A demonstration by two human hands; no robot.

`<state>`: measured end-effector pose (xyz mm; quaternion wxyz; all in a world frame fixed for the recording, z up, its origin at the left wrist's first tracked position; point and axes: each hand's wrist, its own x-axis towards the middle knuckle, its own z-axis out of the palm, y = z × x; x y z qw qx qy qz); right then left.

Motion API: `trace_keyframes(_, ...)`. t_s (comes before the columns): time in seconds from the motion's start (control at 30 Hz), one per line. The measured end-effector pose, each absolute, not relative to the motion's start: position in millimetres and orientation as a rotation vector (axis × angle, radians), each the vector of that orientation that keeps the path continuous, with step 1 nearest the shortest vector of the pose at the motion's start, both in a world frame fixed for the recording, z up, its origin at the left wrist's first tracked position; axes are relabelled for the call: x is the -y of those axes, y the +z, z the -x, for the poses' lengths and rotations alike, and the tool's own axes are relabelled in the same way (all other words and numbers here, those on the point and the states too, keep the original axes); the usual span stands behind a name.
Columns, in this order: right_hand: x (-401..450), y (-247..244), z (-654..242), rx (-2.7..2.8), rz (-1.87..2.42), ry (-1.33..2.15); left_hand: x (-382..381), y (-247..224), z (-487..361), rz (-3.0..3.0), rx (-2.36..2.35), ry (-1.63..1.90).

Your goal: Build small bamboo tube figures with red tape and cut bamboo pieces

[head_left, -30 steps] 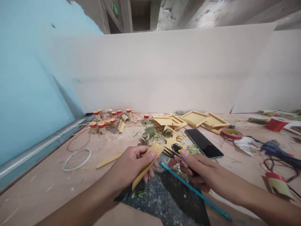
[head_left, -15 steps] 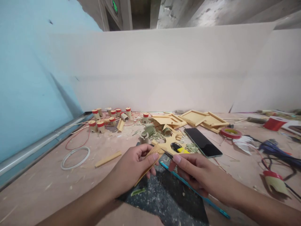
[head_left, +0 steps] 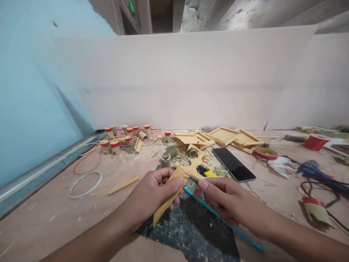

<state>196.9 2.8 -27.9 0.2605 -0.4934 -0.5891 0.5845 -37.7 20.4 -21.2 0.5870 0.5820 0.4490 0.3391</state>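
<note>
My left hand (head_left: 160,191) is closed round a thin yellowish wood strip (head_left: 165,207), pinched under the thumb and slanting down toward me. In my right hand (head_left: 223,196) is a slim knife (head_left: 193,178), gripped between thumb and fingers, its tip at the strip's upper end. Whether the tip touches the wood I cannot tell. Both hands are above a dark speckled board (head_left: 199,233). A blue stick (head_left: 245,236) lies across that board beneath my right hand. Just beyond the hands are a yellow-and-black cutter (head_left: 205,171) and a notched bamboo tube (head_left: 165,160).
Several red-topped bamboo pieces (head_left: 115,147) stand at the back left. A white ring (head_left: 85,185) and a flat wood strip (head_left: 123,185) lie on the left. Toward the right are a phone (head_left: 233,163), wooden frames (head_left: 225,136), red tape (head_left: 265,153) and blue cable (head_left: 319,174).
The wood strip has turned in my left hand, so more of its flat face shows and its lower end hangs over the green sliver. The knife stays close to its upper end.
</note>
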Motion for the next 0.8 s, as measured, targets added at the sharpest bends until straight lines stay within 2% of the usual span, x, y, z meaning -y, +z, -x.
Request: trace_keyframes(0.8,-0.2,-31.5,-196.2,1.617,1.299,1.553,-13.9,-14.5,34.9,-1.252,-1.0,0.73)
